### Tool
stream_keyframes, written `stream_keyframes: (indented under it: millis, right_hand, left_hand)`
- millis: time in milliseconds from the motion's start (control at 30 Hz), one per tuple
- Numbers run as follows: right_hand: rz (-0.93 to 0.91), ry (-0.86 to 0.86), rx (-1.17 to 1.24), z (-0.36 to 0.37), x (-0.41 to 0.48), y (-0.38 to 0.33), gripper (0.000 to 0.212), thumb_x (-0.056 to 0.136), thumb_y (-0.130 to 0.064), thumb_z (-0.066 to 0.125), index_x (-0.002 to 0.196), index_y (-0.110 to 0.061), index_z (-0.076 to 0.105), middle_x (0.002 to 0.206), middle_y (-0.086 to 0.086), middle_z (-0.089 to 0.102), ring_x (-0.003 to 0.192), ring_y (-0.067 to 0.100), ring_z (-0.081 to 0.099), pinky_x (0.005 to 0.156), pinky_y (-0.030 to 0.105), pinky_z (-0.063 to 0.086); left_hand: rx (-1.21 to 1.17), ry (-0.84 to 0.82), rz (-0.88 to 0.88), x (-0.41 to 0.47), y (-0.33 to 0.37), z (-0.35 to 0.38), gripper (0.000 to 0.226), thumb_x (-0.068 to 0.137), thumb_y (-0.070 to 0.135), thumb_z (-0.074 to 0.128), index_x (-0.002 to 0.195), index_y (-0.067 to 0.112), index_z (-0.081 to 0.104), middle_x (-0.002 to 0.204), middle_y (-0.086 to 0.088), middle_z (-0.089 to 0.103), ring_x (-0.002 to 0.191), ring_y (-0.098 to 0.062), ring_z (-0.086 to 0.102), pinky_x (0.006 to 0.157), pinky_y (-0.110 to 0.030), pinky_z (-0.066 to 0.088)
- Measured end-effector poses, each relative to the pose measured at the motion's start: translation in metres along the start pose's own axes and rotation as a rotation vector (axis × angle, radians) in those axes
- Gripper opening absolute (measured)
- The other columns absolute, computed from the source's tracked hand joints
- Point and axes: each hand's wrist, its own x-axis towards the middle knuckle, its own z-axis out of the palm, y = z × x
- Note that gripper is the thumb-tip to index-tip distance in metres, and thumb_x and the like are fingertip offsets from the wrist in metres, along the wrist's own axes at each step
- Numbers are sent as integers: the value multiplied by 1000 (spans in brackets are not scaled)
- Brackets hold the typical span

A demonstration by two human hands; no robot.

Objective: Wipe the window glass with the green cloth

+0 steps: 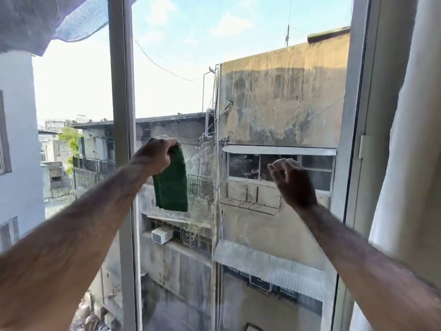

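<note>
From the head camera we look along two bare forearms raised toward a tall window; our left hand (156, 155) is lifted at about mid-height, its fingers (172, 142) pinched together on the top edge of the green cloth (171, 185); the cloth hangs straight down below those fingers as a folded rectangle, its lower edge loose; we cannot tell whether the cloth touches the pane.

Our right hand (294, 185) is raised at a similar height, well apart from the cloth and to the right of the left fingers; its fingers (276, 168) are curled and slightly apart, thumb and forefinger close but clamped on nothing; the hand looks a little blurred.

The window glass (274, 96) fills the space beyond both hands, and shows faint streaks and smears just above and left of the right fingers; a white vertical window frame (122, 91) stands just left of the left fingers, with our left forearm crossing in front of it; a second white frame edge (358, 103) rises right of the right fingers, and a pale curtain (410, 151) hangs beyond that.

Through the glass, beyond the fingers, we see a stained concrete building (284, 103) with a window awning, lower rooftops, an air conditioner unit (161, 234) below the cloth, and bright sky above.
</note>
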Motion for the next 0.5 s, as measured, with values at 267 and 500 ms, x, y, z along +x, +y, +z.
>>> stream_keyframes:
  millis: [267, 500]
  right_hand:
    - [-12, 80, -377, -1, 35, 79, 49, 109, -22, 55, 151, 2, 52, 170, 28, 35, 161, 45, 31, 127, 63, 36]
    - [-120, 161, -452, 31, 38, 118, 63, 114, -41, 34, 172, -18, 22, 181, 16, 11, 169, 34, 13, 134, 59, 22]
  left_hand:
    - [318, 275, 4, 9, 3, 42, 28, 89, -10, 62, 112, 3, 73, 112, -19, 70, 113, -42, 60, 94, -60, 52]
    - [214, 510, -57, 0, 0, 99, 13, 97, 0, 57, 108, -2, 64, 106, -27, 64, 95, -46, 65, 78, -58, 62]
